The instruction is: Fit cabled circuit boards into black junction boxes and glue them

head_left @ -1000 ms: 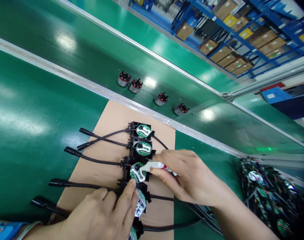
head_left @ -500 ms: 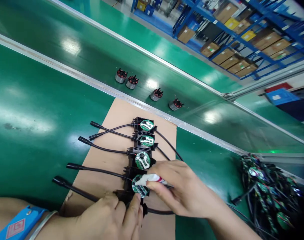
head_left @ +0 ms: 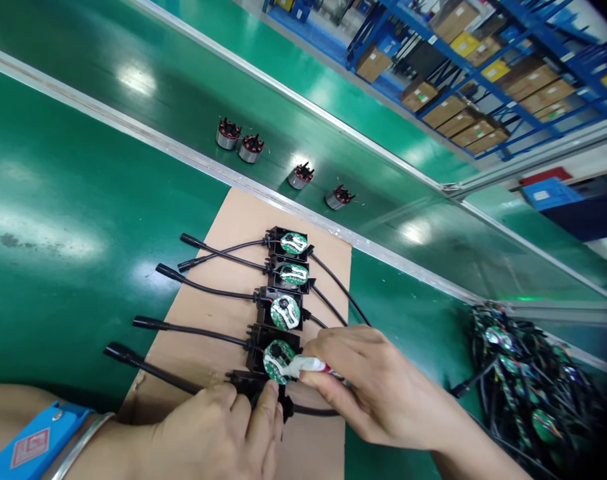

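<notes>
In my right hand (head_left: 368,380) is a small white glue tube (head_left: 306,364), pinched between thumb and fingers. Its nozzle touches the round green circuit board (head_left: 274,355), where a short line of white paste shows. That board lies on an open black housing (head_left: 259,335) with a cable at its left. My left hand (head_left: 233,427) is curled over the nearest black housing (head_left: 248,383), mostly hiding it, with a fingertip at the board's lower edge. Farther up the row, another circuit board (head_left: 285,312) and two more carry looped white paste.
Cardboard (head_left: 208,313) lies under the housings on the green table (head_left: 73,200). Black cables (head_left: 183,329) extend left and right. Several motor stators (head_left: 250,149) stand beyond the metal strip. A pile of wired boards (head_left: 523,380) sits at the right. Shelves (head_left: 448,113) with boxes stand behind.
The tube's nozzle has moved right across the board, and a white paste line now shows behind it. My left hand stays nearly in place. The view has shifted slightly.
</notes>
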Tool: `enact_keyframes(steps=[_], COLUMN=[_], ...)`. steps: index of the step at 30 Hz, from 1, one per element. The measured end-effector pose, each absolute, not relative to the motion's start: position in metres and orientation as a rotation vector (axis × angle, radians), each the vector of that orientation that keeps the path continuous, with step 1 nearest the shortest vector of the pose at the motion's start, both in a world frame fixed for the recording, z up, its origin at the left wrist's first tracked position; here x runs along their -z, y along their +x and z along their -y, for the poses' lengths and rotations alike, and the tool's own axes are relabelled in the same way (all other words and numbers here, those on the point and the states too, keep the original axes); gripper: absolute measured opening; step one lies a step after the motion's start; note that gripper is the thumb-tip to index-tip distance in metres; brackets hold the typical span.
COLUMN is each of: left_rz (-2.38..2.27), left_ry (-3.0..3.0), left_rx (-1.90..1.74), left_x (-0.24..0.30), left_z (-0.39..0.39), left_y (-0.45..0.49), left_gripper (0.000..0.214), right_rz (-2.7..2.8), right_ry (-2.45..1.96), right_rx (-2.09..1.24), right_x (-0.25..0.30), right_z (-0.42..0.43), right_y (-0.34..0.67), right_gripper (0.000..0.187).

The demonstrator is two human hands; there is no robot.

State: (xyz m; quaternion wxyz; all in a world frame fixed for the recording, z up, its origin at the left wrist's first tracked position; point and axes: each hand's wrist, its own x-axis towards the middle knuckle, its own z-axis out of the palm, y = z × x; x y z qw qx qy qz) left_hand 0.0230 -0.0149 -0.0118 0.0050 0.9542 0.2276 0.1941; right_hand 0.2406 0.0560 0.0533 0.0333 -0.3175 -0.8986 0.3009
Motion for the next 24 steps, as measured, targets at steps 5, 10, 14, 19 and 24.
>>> enact_keyframes(steps=[5,10,14,19,24], left_rz=[-0.683,-0.691,-0.702,-0.673,-0.711], left_ry=[2.990,3.007,3.019,3.033,2.997], left_rx=[-0.565,-0.627,-0.633,-0.618,-0.568], left_x=[0.014,0.017,0.020,0.025,0.015], left_z=[0.016,0.016,0.016,0.018,0.017], left_y=[0.023,0.024,0.025,0.026,0.023], left_gripper=[0.027,0.025,0.026,0.026,0.025], right_rz=[2.756,2.723,2.718,2.713,2.734], right_ry=[-0.993,-1.030,-1.006,-0.974,-1.022], right_rx=[-0.941,-0.907,-0.893,-0.856,-0.785], right_x=[-0.056,-0.055,-0.052,-0.046,-0.044], right_z=[-0.050,-0.053,-0.060,-0.066,-0.066], right_y=[0.247,0.252,0.250,0.244,0.248], right_gripper=[0.008,0.009,0.010,0.012,0.014])
